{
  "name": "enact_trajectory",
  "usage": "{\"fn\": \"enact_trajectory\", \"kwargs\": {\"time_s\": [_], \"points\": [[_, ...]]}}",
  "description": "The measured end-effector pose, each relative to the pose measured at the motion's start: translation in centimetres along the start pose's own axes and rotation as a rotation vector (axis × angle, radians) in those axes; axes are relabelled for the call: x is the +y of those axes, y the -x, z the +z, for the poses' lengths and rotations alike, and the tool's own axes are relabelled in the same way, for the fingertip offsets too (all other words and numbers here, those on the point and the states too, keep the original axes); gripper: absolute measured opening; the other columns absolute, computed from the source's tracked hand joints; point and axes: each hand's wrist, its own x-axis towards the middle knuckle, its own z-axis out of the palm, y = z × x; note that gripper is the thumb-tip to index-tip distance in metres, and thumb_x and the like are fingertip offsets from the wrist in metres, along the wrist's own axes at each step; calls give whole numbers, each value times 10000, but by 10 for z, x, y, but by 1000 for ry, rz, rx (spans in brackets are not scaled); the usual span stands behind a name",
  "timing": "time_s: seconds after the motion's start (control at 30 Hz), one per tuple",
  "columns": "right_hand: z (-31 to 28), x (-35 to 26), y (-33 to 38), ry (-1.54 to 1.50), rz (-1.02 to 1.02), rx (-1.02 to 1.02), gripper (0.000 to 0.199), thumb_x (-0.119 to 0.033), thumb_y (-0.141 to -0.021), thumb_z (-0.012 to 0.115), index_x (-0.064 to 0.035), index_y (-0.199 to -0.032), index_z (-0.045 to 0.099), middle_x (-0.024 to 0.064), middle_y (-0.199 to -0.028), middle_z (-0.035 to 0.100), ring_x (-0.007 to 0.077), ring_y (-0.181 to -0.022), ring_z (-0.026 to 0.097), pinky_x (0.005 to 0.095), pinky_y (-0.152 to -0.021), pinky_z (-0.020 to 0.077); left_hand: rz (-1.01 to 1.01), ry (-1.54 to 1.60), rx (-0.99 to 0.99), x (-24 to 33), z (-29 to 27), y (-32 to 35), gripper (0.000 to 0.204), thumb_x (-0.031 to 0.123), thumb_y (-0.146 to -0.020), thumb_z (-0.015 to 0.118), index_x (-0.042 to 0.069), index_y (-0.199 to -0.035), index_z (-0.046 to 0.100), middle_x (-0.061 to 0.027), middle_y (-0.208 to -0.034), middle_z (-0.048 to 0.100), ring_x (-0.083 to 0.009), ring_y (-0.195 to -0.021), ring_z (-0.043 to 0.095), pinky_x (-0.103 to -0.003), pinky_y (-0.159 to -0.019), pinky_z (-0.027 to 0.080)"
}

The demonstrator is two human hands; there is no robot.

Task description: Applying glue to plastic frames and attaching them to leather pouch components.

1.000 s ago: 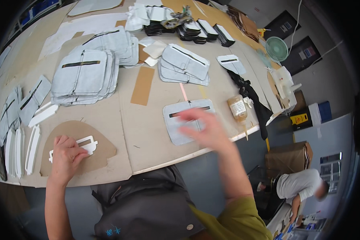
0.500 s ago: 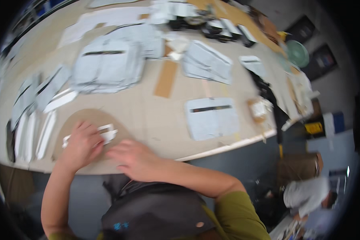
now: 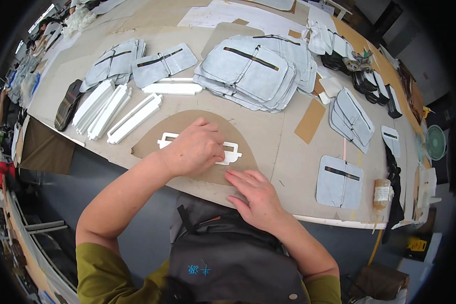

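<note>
A brown panel with a rounded far edge (image 3: 207,119) lies flat near the table's front edge. On it rests a white slotted strip (image 3: 232,152) with small tabs at its ends, its middle covered by my left hand (image 3: 195,147). The curled fingers and thumb of that hand are closed together on the strip, and the fingertips are partly hidden. Just to the right, my right hand (image 3: 258,197) has its fingers stretched over the panel's near edge, thumb apart, holding nothing.
More white slotted strips (image 3: 135,119) lie to the left, beside a dark patterned piece (image 3: 68,105). Stacks of pale grey panels with dark slots (image 3: 248,71) spread behind. At right are a single grey panel (image 3: 339,181), a brown card (image 3: 310,120) and a glue bottle (image 3: 381,194).
My view has swung left, so the table's things appear farther right. My left hand stays on the white strip; my right fingers now lie straighter along the panel's near edge.
</note>
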Motion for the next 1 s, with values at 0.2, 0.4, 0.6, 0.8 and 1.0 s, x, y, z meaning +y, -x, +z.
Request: {"fn": "enact_trajectory", "kwargs": {"time_s": [0.2, 0.4, 0.6, 0.8, 1.0], "points": [[0, -3, -13, 81, -23, -38, 531, -154, -824, 780, -7, -1310, 628, 118, -1326, 647, 322, -1094, 589, 403, -968, 493, 82, -100, 22, 4, 4, -4, 57, 113, -714, 766, 93, -740, 719, -11, -784, 587, -214, -865, 561, -372, -858, 418], [4, -6, -20, 272, -2, -46, 456, -241, -840, 758, -10, -1213, 634, 109, -1248, 622, 293, -1113, 580, 420, -948, 465, -24, -17, 200, 10, 9, -6, 113, 103, -675, 755, 89, -748, 670, -59, -806, 583, -274, -862, 564, -405, -822, 418], [25, -3, -36, 296, -55, -69, 403, -261, -795, 776, -18, -1073, 614, 103, -1054, 601, 283, -1042, 564, 394, -905, 456, -436, 60, 730, -15, -7, 26, 104, 33, -766, 712, 65, -832, 638, -66, -814, 561, -224, -809, 545, -351, -820, 422], [32, 5, -46, 407, -71, -78, 356, -284, -809, 763, -9, -1003, 650, 105, -1003, 609, 266, -1024, 567, 369, -904, 451, -768, 610, 1178, -149, -23, 124, 245, 224, -1025, 613, 8, -1102, 698, -3, -1079, 668, -96, -998, 568, -274, -931, 417], [24, 7, -59, 375, -122, -81, 178, -200, -792, 727, -30, -832, 692, 98, -927, 617, 255, -986, 563, 373, -873, 444, -503, 506, 1411, -203, -129, 242, 393, 242, -1079, 503, -38, -1327, 622, -75, -1306, 619, -157, -1171, 569, -335, -1086, 402]]}}
